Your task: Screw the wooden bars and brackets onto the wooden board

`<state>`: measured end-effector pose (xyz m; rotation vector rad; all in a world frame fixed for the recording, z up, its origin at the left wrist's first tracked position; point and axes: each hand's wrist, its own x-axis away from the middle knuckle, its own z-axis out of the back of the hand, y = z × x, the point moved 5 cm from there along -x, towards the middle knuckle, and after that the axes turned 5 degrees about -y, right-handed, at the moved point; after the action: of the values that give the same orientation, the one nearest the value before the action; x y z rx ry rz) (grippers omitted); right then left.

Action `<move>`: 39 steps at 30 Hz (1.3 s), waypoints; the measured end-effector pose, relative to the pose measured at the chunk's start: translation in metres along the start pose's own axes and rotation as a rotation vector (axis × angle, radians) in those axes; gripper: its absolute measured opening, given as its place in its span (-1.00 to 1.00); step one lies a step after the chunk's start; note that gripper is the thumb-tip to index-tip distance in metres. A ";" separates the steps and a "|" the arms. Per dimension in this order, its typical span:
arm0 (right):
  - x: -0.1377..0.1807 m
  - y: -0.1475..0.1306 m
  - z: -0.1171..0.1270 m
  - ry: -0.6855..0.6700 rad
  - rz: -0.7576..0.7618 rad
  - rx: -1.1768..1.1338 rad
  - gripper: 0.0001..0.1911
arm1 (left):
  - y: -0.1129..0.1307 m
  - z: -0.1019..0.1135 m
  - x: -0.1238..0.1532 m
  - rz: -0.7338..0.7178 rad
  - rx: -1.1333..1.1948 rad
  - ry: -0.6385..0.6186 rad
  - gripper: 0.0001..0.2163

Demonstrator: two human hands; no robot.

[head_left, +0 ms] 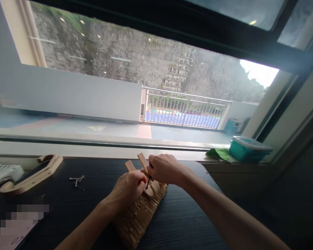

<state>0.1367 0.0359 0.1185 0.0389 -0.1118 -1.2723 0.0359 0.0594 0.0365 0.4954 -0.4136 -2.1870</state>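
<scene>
My right hand (165,168) is closed around the dark handle of what looks like a screwdriver (148,182). Its thin metal shaft points down at a light wooden piece (154,189) with a rounded end. Close on the left, my left hand (130,184) has its fingers curled and pressed against the wood, steadying it from the side. Two straight wooden ends (142,160) stick out beyond my hands. Under the wood lies a ridged brown board (139,220), apparently corrugated cardboard, dotted with small holes. My fingers hide part of the wooden piece.
The dark table (190,215) carries several loose screws (77,180) to the left. Farther left are a curved wooden frame (39,180) and a white vented device (9,173). On the right sill stand a teal box (246,152) and a green cloth (217,153). A window lies ahead.
</scene>
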 end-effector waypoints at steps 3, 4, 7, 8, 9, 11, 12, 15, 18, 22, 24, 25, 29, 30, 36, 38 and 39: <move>0.001 -0.002 0.003 0.022 0.062 0.033 -0.70 | -0.003 -0.006 0.011 -0.107 0.140 0.061 -0.77; 0.001 -0.003 0.004 0.020 0.088 0.048 -0.70 | -0.004 -0.008 0.014 -0.130 0.175 0.064 -0.76; -0.001 -0.004 0.006 -0.046 0.157 0.089 -0.69 | -0.006 -0.011 0.022 -0.139 0.181 0.089 -0.75; -0.002 -0.004 0.007 -0.076 0.180 0.095 -0.71 | -0.007 -0.012 0.024 -0.139 0.164 0.098 -0.75; -0.003 -0.004 0.008 -0.104 0.208 0.096 -0.74 | -0.007 -0.014 0.025 -0.143 0.142 0.106 -0.74; -0.006 -0.005 0.008 -0.151 0.272 0.100 -0.80 | -0.008 -0.017 0.028 -0.153 0.094 0.121 -0.72; -0.008 -0.007 0.008 -0.167 0.305 0.106 -0.81 | -0.008 -0.019 0.029 -0.157 0.069 0.130 -0.72; -0.012 -0.010 0.008 -0.188 0.364 0.133 -0.79 | -0.010 -0.022 0.030 -0.162 0.012 0.157 -0.72; -0.014 -0.011 0.007 -0.170 0.369 0.118 -0.77 | -0.012 -0.022 0.029 -0.162 -0.007 0.168 -0.74; -0.013 -0.008 0.004 -0.148 0.334 0.096 -0.74 | -0.010 -0.021 0.027 -0.159 -0.012 0.156 -0.76; -0.012 -0.006 0.004 -0.130 0.302 0.103 -0.72 | -0.008 -0.021 0.027 -0.155 -0.014 0.161 -0.76; -0.011 -0.005 0.004 -0.122 0.281 0.105 -0.71 | -0.007 -0.020 0.028 -0.153 -0.016 0.167 -0.76; -0.006 0.000 0.008 -0.142 0.243 0.087 -0.68 | -0.003 -0.020 0.028 -0.161 -0.029 0.181 -0.75; -0.005 0.001 0.010 -0.141 0.254 0.079 -0.68 | -0.002 -0.020 0.028 -0.163 -0.031 0.179 -0.75; 0.001 -0.004 0.012 -0.148 0.368 0.071 -0.80 | -0.004 -0.021 0.028 -0.172 -0.030 0.182 -0.75; 0.000 -0.004 0.010 -0.157 0.350 0.074 -0.80 | -0.005 -0.022 0.029 -0.170 -0.033 0.186 -0.76; 0.000 -0.004 0.009 -0.158 0.329 0.079 -0.79 | -0.005 -0.022 0.029 -0.170 -0.034 0.189 -0.76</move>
<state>0.1318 0.0353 0.1266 -0.0121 -0.2928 -0.9404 0.0265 0.0366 0.0089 0.7349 -0.2388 -2.2801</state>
